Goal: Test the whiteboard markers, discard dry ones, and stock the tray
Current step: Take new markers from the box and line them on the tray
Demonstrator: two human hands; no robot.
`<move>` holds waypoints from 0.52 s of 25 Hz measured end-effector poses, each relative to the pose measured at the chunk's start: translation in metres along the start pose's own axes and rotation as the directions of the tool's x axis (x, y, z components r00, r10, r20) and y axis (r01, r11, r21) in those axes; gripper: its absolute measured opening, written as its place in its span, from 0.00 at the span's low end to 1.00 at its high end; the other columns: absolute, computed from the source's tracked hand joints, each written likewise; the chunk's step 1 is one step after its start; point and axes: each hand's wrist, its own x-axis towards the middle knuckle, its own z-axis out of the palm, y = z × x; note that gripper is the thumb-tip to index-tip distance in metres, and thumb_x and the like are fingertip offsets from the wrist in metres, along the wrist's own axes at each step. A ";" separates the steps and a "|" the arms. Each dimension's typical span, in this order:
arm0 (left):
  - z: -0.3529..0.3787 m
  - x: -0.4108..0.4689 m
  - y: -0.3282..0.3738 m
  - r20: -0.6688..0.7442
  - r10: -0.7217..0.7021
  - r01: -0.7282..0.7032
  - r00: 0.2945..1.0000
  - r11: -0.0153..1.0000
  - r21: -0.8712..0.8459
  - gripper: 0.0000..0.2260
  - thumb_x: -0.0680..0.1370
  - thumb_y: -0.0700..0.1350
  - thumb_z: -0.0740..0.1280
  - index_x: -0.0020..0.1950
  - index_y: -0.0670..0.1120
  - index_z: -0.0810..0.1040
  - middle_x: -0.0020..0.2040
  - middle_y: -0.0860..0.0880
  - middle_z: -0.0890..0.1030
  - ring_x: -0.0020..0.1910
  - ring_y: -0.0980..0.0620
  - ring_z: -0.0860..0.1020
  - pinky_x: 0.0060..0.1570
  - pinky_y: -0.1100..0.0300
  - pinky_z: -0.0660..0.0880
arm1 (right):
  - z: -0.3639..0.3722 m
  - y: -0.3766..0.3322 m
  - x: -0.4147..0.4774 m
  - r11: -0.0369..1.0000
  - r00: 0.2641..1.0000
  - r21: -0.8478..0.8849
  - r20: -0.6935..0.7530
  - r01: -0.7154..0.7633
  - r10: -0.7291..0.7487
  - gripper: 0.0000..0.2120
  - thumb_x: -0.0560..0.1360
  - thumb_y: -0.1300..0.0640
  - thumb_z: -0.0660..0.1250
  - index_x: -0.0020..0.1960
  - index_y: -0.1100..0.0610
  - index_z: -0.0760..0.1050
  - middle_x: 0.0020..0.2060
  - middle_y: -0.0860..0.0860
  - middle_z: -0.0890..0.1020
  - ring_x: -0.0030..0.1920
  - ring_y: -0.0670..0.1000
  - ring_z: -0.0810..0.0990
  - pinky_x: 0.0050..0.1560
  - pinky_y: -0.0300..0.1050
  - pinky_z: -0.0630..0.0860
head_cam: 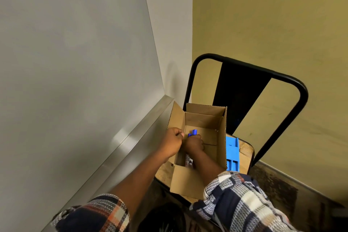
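Evidently the job was barely begun. The right hand (194, 145) was clamped on a bunch of blue-capped markers (193, 133) inside the cardboard box (207, 118) on the chair (244, 73). The left hand (172, 141) was curled close beside it at the box wall, on what I cannot tell. The whiteboard (75, 43) bore no test strokes, so testing, discarding and stocking its tray (131, 143) all seemed left to do.
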 end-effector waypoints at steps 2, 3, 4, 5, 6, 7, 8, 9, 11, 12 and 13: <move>0.002 -0.004 0.008 -0.014 0.005 -0.004 1.000 0.998 0.069 0.11 0.81 0.42 0.60 0.60 0.39 0.76 0.57 0.40 0.79 0.51 0.49 0.76 0.53 0.57 0.71 | -0.017 -0.011 -0.004 0.996 0.998 0.079 0.046 0.033 -0.037 0.20 0.78 0.56 0.63 0.67 0.63 0.67 0.52 0.57 0.76 0.51 0.56 0.76 0.53 0.49 0.75; 0.003 -0.009 0.014 -0.019 0.011 -0.009 1.000 0.996 0.087 0.14 0.81 0.43 0.60 0.65 0.40 0.73 0.62 0.42 0.77 0.56 0.48 0.76 0.55 0.58 0.70 | -0.029 -0.017 -0.012 0.996 0.996 0.056 0.063 0.067 -0.071 0.19 0.78 0.59 0.64 0.67 0.63 0.67 0.49 0.57 0.76 0.48 0.55 0.75 0.48 0.47 0.74; 0.004 -0.013 0.019 -0.023 0.016 -0.014 1.000 0.996 0.083 0.16 0.82 0.43 0.59 0.68 0.41 0.70 0.65 0.43 0.75 0.61 0.47 0.74 0.58 0.58 0.68 | -0.041 -0.022 -0.019 0.993 0.990 0.027 0.082 0.113 -0.115 0.20 0.77 0.62 0.65 0.67 0.63 0.66 0.49 0.57 0.75 0.46 0.54 0.74 0.44 0.45 0.73; 0.005 -0.015 0.024 -0.032 0.020 -0.018 0.999 0.998 0.056 0.17 0.82 0.43 0.59 0.70 0.41 0.68 0.66 0.44 0.74 0.64 0.47 0.73 0.59 0.59 0.67 | -0.054 -0.028 -0.031 0.988 0.982 -0.016 0.112 0.153 -0.151 0.21 0.76 0.64 0.66 0.67 0.62 0.65 0.49 0.57 0.75 0.44 0.53 0.74 0.39 0.44 0.72; 0.006 -0.016 0.028 -0.047 0.019 -0.019 0.999 1.000 0.010 0.17 0.82 0.44 0.58 0.71 0.41 0.67 0.66 0.44 0.74 0.64 0.47 0.73 0.60 0.58 0.68 | -0.066 -0.034 -0.045 0.976 0.968 -0.057 0.149 0.212 -0.202 0.20 0.75 0.64 0.67 0.65 0.62 0.66 0.47 0.57 0.75 0.41 0.52 0.74 0.35 0.42 0.70; 0.006 -0.018 0.031 -0.065 0.019 -0.022 0.998 0.998 -0.051 0.17 0.82 0.45 0.58 0.70 0.41 0.68 0.65 0.44 0.75 0.61 0.46 0.75 0.61 0.56 0.69 | -0.076 -0.038 -0.058 0.960 0.950 -0.073 0.181 0.269 -0.253 0.19 0.74 0.64 0.67 0.64 0.63 0.68 0.45 0.58 0.77 0.38 0.52 0.75 0.32 0.42 0.70; 0.005 -0.021 0.034 -0.071 0.008 -0.018 0.997 0.991 -0.136 0.16 0.83 0.46 0.57 0.69 0.42 0.69 0.63 0.43 0.77 0.59 0.46 0.77 0.62 0.53 0.72 | -0.084 -0.044 -0.071 0.946 0.929 -0.057 0.217 0.320 -0.301 0.16 0.74 0.63 0.67 0.61 0.63 0.71 0.44 0.58 0.79 0.37 0.53 0.77 0.32 0.43 0.73; 0.005 -0.023 0.036 -0.064 -0.011 -0.006 0.998 0.967 -0.255 0.16 0.83 0.46 0.57 0.67 0.42 0.72 0.60 0.41 0.78 0.55 0.45 0.78 0.60 0.49 0.75 | -0.091 -0.049 -0.085 0.934 0.903 -0.002 0.255 0.358 -0.345 0.12 0.75 0.62 0.66 0.59 0.62 0.74 0.43 0.61 0.81 0.39 0.56 0.81 0.36 0.46 0.78; 0.001 -0.032 0.040 -0.031 -0.065 0.037 0.997 0.836 -0.547 0.14 0.83 0.46 0.57 0.63 0.41 0.75 0.51 0.43 0.82 0.46 0.50 0.81 0.49 0.51 0.80 | -0.101 -0.058 -0.110 0.917 0.845 0.163 0.356 0.363 -0.398 0.08 0.77 0.63 0.64 0.54 0.64 0.77 0.45 0.67 0.81 0.46 0.64 0.83 0.50 0.59 0.81; -0.003 -0.039 0.044 -0.018 -0.075 0.044 0.997 0.738 -0.673 0.14 0.83 0.46 0.57 0.61 0.40 0.76 0.45 0.45 0.82 0.38 0.54 0.81 0.41 0.57 0.80 | -0.105 -0.063 -0.121 0.910 0.813 0.246 0.414 0.334 -0.410 0.07 0.77 0.65 0.63 0.53 0.67 0.76 0.44 0.68 0.80 0.47 0.65 0.82 0.53 0.62 0.79; -0.010 -0.046 0.047 -0.013 -0.078 0.041 0.997 0.641 -0.766 0.13 0.83 0.45 0.57 0.59 0.39 0.77 0.40 0.46 0.81 0.31 0.57 0.79 0.34 0.62 0.77 | -0.108 -0.067 -0.131 0.899 0.774 0.313 0.468 0.306 -0.426 0.06 0.77 0.68 0.63 0.53 0.68 0.75 0.42 0.67 0.79 0.45 0.64 0.81 0.54 0.61 0.79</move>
